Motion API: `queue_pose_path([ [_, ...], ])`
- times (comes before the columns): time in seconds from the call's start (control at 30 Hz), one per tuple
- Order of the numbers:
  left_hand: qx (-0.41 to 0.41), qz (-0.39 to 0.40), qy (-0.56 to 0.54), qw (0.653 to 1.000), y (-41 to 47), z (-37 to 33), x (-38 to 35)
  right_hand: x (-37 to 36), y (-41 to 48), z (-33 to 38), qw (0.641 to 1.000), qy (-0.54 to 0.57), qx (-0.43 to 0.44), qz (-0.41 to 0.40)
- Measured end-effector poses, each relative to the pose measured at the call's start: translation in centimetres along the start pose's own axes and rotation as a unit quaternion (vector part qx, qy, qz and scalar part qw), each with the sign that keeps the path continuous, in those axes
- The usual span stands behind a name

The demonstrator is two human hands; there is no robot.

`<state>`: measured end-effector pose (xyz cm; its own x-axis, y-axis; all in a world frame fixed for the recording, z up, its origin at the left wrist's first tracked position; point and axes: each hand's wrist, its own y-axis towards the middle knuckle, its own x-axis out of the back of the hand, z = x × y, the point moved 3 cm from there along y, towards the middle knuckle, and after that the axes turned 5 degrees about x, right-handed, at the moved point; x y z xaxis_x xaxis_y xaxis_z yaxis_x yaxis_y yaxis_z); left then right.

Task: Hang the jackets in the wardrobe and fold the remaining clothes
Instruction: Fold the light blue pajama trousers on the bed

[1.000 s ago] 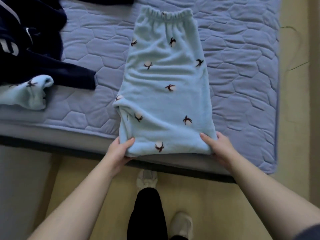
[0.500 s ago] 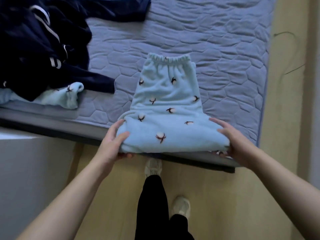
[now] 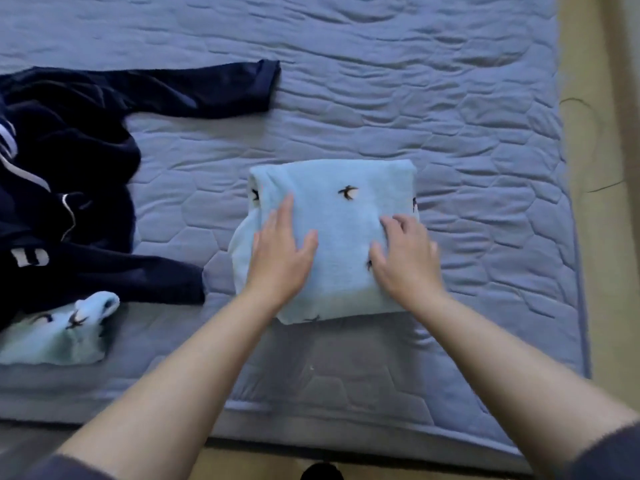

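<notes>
Folded once more since a moment ago, the pale blue trousers [image 3: 339,233] are now a squat bundle and sit further onto the bed, where before their near edge was being lifted at the mattress rim. The quilted mattress [image 3: 398,98] fills most of the view. On its left side sprawls the navy jacket [image 3: 76,174], one sleeve stretched out towards the middle of the bed, well apart from the bundle. The bundle lies near the front edge, a little wider across than deep, directly under both palms. A second pale blue garment [image 3: 52,337] is crumpled at the front left, partly under the jacket. The left hand [image 3: 280,251] lies flat on the bundle's left half, fingers straight and slightly spread, gripping nothing. The right hand [image 3: 405,258] rests on the right half, fingers loosely bent and a little blurred, also holding nothing. What remains lies to the left, so I judge the left hand the nearer for it.
</notes>
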<state>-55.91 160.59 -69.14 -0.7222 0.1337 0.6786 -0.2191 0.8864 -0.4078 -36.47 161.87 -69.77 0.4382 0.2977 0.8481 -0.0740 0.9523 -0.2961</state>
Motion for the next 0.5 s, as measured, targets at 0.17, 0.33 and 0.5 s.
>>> queue_pose_path([
  [0.17,-0.113,-0.088,0.254,0.956,1.5,2.2,-4.9,-3.8,0.8,0.1,0.977,-0.140,0.150,-0.064],
  [0.33,-0.115,-0.060,0.298,0.946,2.5,6.2,-7.3,-7.9,0.1,-5.5,0.990,-0.129,0.030,0.048],
  [0.5,0.118,-0.133,0.064,0.982,0.3,9.3,-3.6,-5.4,-1.2,-6.6,0.988,0.144,-0.059,-0.022],
])
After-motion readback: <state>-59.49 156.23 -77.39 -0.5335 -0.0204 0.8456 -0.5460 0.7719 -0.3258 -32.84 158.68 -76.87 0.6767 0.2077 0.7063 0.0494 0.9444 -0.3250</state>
